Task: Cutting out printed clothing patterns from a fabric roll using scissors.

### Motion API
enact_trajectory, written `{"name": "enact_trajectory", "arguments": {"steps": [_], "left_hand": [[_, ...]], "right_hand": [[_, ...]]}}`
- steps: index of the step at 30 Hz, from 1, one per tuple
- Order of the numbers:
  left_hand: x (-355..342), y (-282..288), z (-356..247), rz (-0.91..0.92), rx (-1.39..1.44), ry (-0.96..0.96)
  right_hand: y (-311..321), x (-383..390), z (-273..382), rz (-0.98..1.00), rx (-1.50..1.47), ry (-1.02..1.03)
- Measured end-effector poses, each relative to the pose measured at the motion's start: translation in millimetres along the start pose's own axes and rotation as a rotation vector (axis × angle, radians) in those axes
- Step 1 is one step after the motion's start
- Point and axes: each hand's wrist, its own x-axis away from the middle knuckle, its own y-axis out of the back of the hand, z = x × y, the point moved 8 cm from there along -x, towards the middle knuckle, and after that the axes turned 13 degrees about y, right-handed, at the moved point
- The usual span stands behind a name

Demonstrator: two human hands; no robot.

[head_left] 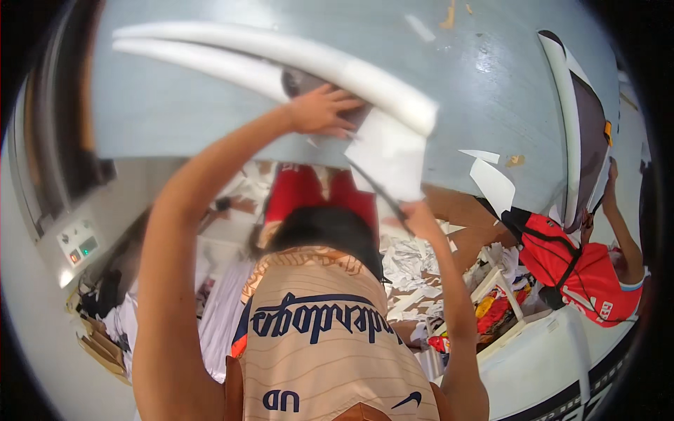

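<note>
On the blue-grey table lies a long white padded roll (309,52), its two curved arms meeting toward the right. My left hand (323,112) rests with fingers spread on a dark panel (302,83) between the arms. From the roll's right end a white sheet (390,154) hangs over the table's near edge. My right hand (421,219) is closed around one end of a long, thin, dark blade-like tool (375,182), which lies along the sheet's lower left edge. Motion blur hides the tool's exact kind.
White offcuts (491,184) lie on the table at right. Another person in a red shirt (604,288) handles a similar white and dark piece (576,119) there. Many white scraps (414,270) cover the floor beside a white-framed bin (502,302). A control box (79,245) stands at left.
</note>
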Motion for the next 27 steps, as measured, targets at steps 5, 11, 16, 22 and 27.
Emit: {"name": "enact_trajectory", "arguments": {"steps": [5,11,16,22,27], "left_hand": [[-14,-1,-8,-0.069,0.221,0.149],[-59,-2,-23,-0.064,-0.055,0.197],[-118,31,-33,0.009,-0.127,0.241],[-158,20,-15,0.145,-0.174,0.240],[-173,11,-14,0.118,-0.200,0.209]], "right_hand": [[-65,60,-41,-0.161,-0.496,-0.205],[-104,57,-20,-0.337,-0.768,-0.165],[-119,64,-26,-0.467,-0.684,-0.097],[-102,59,-6,-0.564,-0.906,-0.160],[-71,33,-16,-0.642,-0.901,-0.125]]}}
